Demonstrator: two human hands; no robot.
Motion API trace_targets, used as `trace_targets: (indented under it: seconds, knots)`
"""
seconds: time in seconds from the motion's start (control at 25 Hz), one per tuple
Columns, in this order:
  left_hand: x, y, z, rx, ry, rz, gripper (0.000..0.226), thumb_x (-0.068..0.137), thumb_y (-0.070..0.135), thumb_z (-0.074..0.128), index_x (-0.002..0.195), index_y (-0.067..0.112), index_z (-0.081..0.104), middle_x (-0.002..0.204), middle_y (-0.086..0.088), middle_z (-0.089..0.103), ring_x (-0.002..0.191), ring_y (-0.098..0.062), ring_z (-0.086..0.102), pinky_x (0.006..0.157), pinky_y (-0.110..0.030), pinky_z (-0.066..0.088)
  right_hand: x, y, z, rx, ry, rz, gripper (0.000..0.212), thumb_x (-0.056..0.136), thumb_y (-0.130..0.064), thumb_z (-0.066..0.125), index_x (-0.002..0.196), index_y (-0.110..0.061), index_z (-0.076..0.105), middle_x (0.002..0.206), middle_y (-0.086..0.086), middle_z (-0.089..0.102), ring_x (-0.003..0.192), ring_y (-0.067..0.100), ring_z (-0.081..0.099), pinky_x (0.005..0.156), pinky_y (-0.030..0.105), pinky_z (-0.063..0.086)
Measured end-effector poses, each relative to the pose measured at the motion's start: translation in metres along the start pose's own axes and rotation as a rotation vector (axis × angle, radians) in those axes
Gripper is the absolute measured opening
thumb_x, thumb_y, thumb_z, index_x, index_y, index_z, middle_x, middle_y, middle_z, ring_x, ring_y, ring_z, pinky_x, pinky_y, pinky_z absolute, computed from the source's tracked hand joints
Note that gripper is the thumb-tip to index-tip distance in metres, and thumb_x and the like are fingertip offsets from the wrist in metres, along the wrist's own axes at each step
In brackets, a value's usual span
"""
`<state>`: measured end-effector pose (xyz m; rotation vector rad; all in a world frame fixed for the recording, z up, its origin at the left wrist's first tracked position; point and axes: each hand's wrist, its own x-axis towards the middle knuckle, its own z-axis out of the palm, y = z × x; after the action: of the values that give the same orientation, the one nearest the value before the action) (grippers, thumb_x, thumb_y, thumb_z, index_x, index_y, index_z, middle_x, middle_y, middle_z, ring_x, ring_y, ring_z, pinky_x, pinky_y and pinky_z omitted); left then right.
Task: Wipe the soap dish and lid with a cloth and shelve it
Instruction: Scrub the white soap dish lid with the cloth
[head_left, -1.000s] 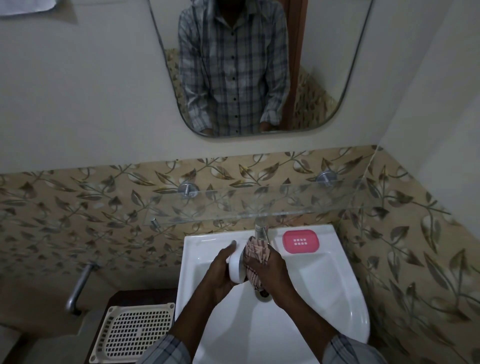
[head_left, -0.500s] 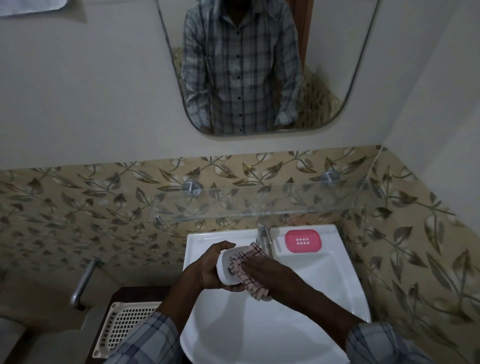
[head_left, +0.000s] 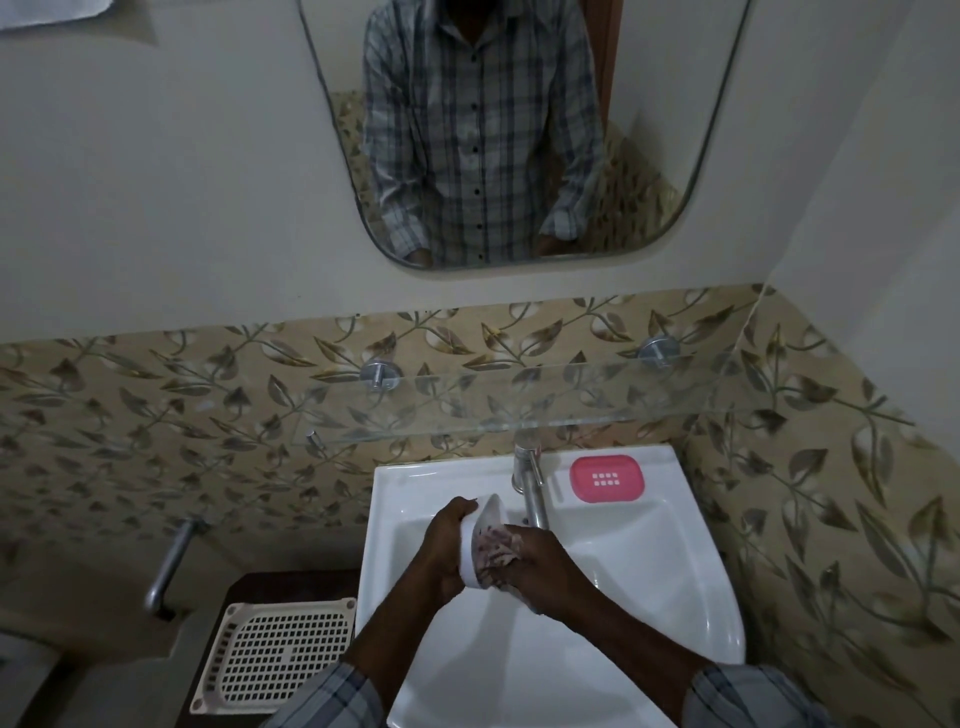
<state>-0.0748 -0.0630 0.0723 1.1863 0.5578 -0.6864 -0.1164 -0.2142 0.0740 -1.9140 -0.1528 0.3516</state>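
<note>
Over the white sink (head_left: 649, 582), my left hand (head_left: 441, 551) grips a white oval soap dish part (head_left: 480, 525) on its edge, hollow side facing right. My right hand (head_left: 540, 564) presses a bunched pink checked cloth (head_left: 496, 551) into that hollow. The cloth's lower part is hidden behind my fingers. A pink soap dish piece (head_left: 607, 478) with small drain holes lies flat on the sink's back ledge, right of the tap (head_left: 530, 483). A glass shelf (head_left: 519, 410) runs along the tiled wall above the sink.
A cream slotted plastic tray (head_left: 280, 654) rests on a dark stand left of the sink. A metal pipe (head_left: 169, 564) sticks out of the wall lower left. A mirror (head_left: 675, 130) hangs above, and the tiled side wall is close on the right.
My left hand has turned the white piece more upright, and my right hand has pushed the cloth down into its hollow. The view has shifted slightly.
</note>
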Motion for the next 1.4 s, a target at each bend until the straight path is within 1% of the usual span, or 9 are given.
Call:
trace_targets:
  seconds: [0.12, 0.24, 0.56, 0.72, 0.88, 1.04, 1.16, 1.32, 1.4]
  knots:
    - [0.001, -0.012, 0.004, 0.075, 0.067, 0.263, 0.041, 0.090, 0.045, 0.049, 0.117, 0.021, 0.069, 0.111, -0.007, 0.075, 0.099, -0.024, 0.072, 0.082, -0.040, 0.057, 0.000, -0.011, 0.003, 0.501, 0.071, 0.258, 0.017, 0.082, -0.018, 0.064, 0.098, -0.017, 0.072, 0.091, 0.007, 0.078, 0.085, 0.019, 0.074, 0.067, 0.030, 0.060]
    - [0.001, -0.022, -0.003, 0.284, 0.053, 0.732, 0.073, 0.082, 0.069, 0.050, 0.145, 0.033, 0.045, 0.151, 0.006, 0.048, 0.138, -0.016, 0.046, 0.111, -0.041, 0.041, 0.003, -0.020, 0.003, 0.820, 0.164, 0.368, 0.018, 0.087, -0.009, 0.063, 0.104, -0.009, 0.068, 0.092, 0.018, 0.076, 0.084, 0.030, 0.072, 0.063, 0.035, 0.058]
    - [0.010, -0.034, -0.031, 0.826, 0.014, 1.088, 0.075, 0.094, 0.066, 0.031, 0.157, 0.034, 0.007, 0.164, 0.009, 0.013, 0.152, -0.016, 0.015, 0.120, -0.020, 0.017, 0.010, -0.040, -0.018, 0.947, 0.161, 0.279, 0.013, 0.079, -0.006, 0.074, 0.091, -0.011, 0.076, 0.084, 0.014, 0.077, 0.074, 0.026, 0.074, 0.059, 0.032, 0.058]
    - [0.005, -0.032, -0.026, 0.655, -0.058, 0.905, 0.082, 0.086, 0.074, 0.043, 0.154, 0.048, 0.005, 0.165, 0.018, 0.009, 0.150, -0.006, 0.019, 0.122, -0.029, 0.020, 0.016, -0.039, -0.028, 0.471, 0.221, 0.074, 0.031, 0.076, -0.007, 0.082, 0.102, -0.018, 0.071, 0.097, 0.002, 0.077, 0.091, 0.018, 0.073, 0.077, 0.032, 0.060]
    - [-0.003, 0.015, -0.019, -0.174, -0.213, 0.023, 0.124, 0.059, 0.098, 0.031, 0.140, 0.005, 0.049, 0.139, -0.035, 0.051, 0.117, -0.052, 0.058, 0.100, -0.065, 0.044, 0.018, -0.026, -0.042, -0.384, 0.097, -0.354, 0.057, 0.076, -0.013, 0.077, 0.128, -0.022, 0.055, 0.112, -0.002, 0.073, 0.101, 0.016, 0.068, 0.083, 0.025, 0.055]
    - [-0.008, 0.038, -0.001, -0.364, -0.238, -0.184, 0.092, 0.085, 0.075, 0.041, 0.128, -0.005, 0.057, 0.115, -0.034, 0.066, 0.105, -0.047, 0.063, 0.088, -0.060, 0.052, 0.014, -0.012, -0.028, -0.691, -0.019, -0.527, 0.065, 0.078, -0.006, 0.065, 0.139, -0.019, 0.046, 0.118, 0.007, 0.069, 0.101, 0.026, 0.067, 0.084, 0.029, 0.053]
    - [-0.001, 0.019, 0.014, -0.232, -0.098, 0.015, 0.065, 0.096, 0.057, 0.041, 0.113, -0.001, 0.065, 0.093, -0.022, 0.076, 0.083, -0.034, 0.075, 0.071, -0.042, 0.059, 0.016, -0.022, -0.017, -0.372, 0.074, -0.272, 0.052, 0.080, -0.015, 0.068, 0.127, -0.028, 0.050, 0.105, -0.002, 0.074, 0.091, 0.020, 0.070, 0.076, 0.026, 0.054]
    - [0.008, -0.012, 0.012, -0.130, -0.032, 0.387, 0.055, 0.100, 0.054, 0.038, 0.128, 0.015, 0.064, 0.118, -0.011, 0.073, 0.107, -0.027, 0.071, 0.075, -0.033, 0.060, 0.027, -0.029, -0.010, 0.768, 0.178, 0.310, 0.025, 0.089, -0.009, 0.068, 0.113, -0.012, 0.067, 0.103, 0.008, 0.076, 0.092, 0.025, 0.073, 0.070, 0.033, 0.060]
    - [0.007, -0.013, 0.005, -0.246, -0.080, 0.328, 0.059, 0.099, 0.055, 0.037, 0.133, 0.013, 0.060, 0.123, -0.017, 0.070, 0.112, -0.033, 0.067, 0.079, -0.038, 0.059, 0.030, -0.034, -0.017, 1.012, 0.190, 0.469, 0.020, 0.090, 0.000, 0.062, 0.109, 0.000, 0.068, 0.100, 0.021, 0.074, 0.091, 0.036, 0.071, 0.075, 0.042, 0.059]
